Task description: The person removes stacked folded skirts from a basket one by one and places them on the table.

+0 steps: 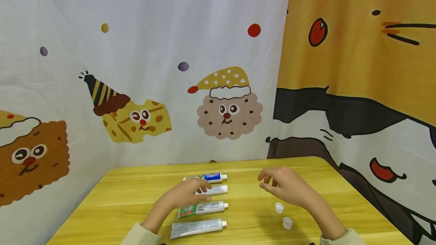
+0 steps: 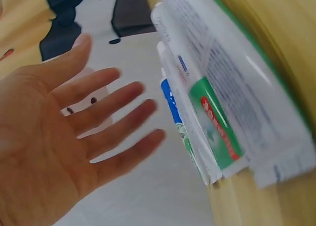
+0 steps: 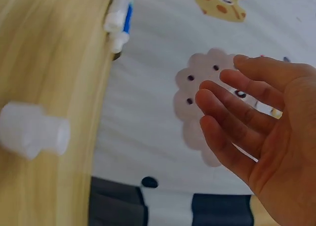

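Several toothpaste tubes lie in a row on the table, nozzle ends to the right: a blue and green one [image 1: 214, 177] farthest off, a white one [image 1: 218, 190], a green and white one [image 1: 204, 208] and a whitish one [image 1: 197, 228] nearest. The two nearest show bare, narrow nozzles. My left hand [image 1: 188, 193] hovers over the row, holding nothing, fingers spread in the left wrist view; it partly hides the two far tubes. Above the right part of the table, my right hand [image 1: 284, 185] hangs with loosely bent fingers and holds nothing. Two white caps [image 1: 279, 208] [image 1: 287, 223] lie below it.
The yellow wood-grain table [image 1: 252, 196] reaches back to a white cloth [image 1: 143, 48] with cartoon prints. An orange and black printed cloth [image 1: 357, 59] hangs along the right side.
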`<action>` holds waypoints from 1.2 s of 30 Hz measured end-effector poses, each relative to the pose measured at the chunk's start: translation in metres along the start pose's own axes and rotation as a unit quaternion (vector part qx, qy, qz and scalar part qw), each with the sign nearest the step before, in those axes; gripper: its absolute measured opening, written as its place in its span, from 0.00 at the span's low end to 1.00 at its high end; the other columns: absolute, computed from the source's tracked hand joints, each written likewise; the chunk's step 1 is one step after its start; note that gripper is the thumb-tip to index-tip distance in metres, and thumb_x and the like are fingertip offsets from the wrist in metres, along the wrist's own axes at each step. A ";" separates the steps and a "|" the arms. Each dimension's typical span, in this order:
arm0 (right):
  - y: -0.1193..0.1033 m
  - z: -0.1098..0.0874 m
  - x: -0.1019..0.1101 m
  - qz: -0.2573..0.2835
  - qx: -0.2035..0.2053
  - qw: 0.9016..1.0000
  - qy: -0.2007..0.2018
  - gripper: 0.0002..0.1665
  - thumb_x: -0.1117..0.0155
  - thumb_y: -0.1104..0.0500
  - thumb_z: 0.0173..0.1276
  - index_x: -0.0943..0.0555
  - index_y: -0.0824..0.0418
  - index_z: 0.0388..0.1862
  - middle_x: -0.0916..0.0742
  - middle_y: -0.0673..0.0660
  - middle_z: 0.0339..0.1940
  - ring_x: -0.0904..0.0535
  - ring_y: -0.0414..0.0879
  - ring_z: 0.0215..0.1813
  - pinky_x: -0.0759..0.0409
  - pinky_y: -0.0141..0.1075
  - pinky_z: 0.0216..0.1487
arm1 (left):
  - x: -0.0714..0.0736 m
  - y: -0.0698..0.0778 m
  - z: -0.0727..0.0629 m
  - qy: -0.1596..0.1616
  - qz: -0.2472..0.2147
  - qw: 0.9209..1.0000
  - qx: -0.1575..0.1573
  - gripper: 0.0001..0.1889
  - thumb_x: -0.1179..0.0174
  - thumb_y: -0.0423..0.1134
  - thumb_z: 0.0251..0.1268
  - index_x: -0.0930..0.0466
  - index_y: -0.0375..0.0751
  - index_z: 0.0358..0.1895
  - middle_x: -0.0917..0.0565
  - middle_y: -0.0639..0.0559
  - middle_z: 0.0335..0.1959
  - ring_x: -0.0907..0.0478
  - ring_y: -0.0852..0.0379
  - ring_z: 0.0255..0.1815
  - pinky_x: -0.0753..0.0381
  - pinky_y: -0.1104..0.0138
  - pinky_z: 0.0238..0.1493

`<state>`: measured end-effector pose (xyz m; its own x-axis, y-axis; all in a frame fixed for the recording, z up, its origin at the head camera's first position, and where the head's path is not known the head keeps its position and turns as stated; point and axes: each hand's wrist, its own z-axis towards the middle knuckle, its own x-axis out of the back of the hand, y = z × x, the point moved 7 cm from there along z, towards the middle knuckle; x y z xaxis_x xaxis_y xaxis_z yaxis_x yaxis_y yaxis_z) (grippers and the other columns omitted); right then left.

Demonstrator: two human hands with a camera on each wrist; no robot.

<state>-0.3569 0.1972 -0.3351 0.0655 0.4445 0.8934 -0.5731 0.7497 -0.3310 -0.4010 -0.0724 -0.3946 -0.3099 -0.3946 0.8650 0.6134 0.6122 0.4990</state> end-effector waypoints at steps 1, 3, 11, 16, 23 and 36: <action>0.003 -0.001 -0.002 -0.001 -0.002 1.000 -0.008 0.05 0.32 0.53 0.74 0.14 0.49 0.45 0.14 0.38 0.32 0.23 0.29 0.30 0.23 0.29 0.32 | -0.002 -0.001 -0.002 -0.013 -0.015 1.000 0.006 0.23 0.38 0.50 0.75 0.19 0.39 0.63 0.13 0.46 0.55 0.16 0.53 0.53 0.16 0.62 0.52; 0.011 -0.003 -0.006 -0.004 -0.009 1.000 -0.026 0.05 0.31 0.53 0.72 0.14 0.49 0.45 0.13 0.39 0.32 0.22 0.29 0.31 0.23 0.30 0.33 | -0.006 -0.002 -0.005 -0.027 -0.036 0.999 0.018 0.22 0.37 0.49 0.75 0.19 0.39 0.63 0.13 0.46 0.54 0.16 0.54 0.52 0.16 0.63 0.50; 0.041 -0.008 -0.038 0.041 -0.073 0.987 -0.138 0.16 0.23 0.55 0.64 0.15 0.54 0.49 0.11 0.55 0.44 0.15 0.48 0.42 0.17 0.39 0.39 | -0.010 -0.008 -0.008 -0.039 -0.039 0.997 0.045 0.22 0.35 0.48 0.72 0.19 0.40 0.62 0.14 0.43 0.55 0.16 0.49 0.53 0.16 0.57 0.51; 0.055 -0.012 -0.055 0.078 -0.114 0.974 -0.178 0.18 0.23 0.61 0.62 0.15 0.58 0.50 0.13 0.61 0.49 0.17 0.55 0.47 0.16 0.49 0.45 | -0.016 -0.013 -0.008 -0.052 -0.013 0.997 0.055 0.22 0.33 0.48 0.71 0.18 0.40 0.61 0.13 0.47 0.54 0.17 0.49 0.54 0.16 0.58 0.52; 0.069 -0.017 -0.064 0.071 -0.167 0.965 -0.191 0.19 0.21 0.63 0.59 0.15 0.54 0.49 0.14 0.59 0.50 0.18 0.57 0.52 0.17 0.54 0.50 | -0.027 -0.015 -0.005 -0.051 0.042 0.996 0.057 0.14 0.31 0.45 0.68 0.15 0.47 0.53 0.13 0.56 0.46 0.19 0.59 0.47 0.18 0.63 0.49; 0.072 -0.019 -0.071 0.077 -0.146 0.967 -0.192 0.16 0.25 0.69 0.58 0.15 0.56 0.44 0.18 0.54 0.35 0.25 0.49 0.36 0.25 0.40 0.36 | -0.032 -0.012 -0.004 -0.040 0.134 0.986 0.089 0.21 0.24 0.38 0.57 0.15 0.46 0.55 0.15 0.52 0.55 0.21 0.50 0.60 0.23 0.53 0.67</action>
<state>-0.3869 0.2292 -0.4280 -0.3434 0.3884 0.8551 -0.2937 0.8204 -0.4906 -0.3953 -0.0696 -0.4287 -0.2150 -0.1508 0.9649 0.5461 0.8006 0.2468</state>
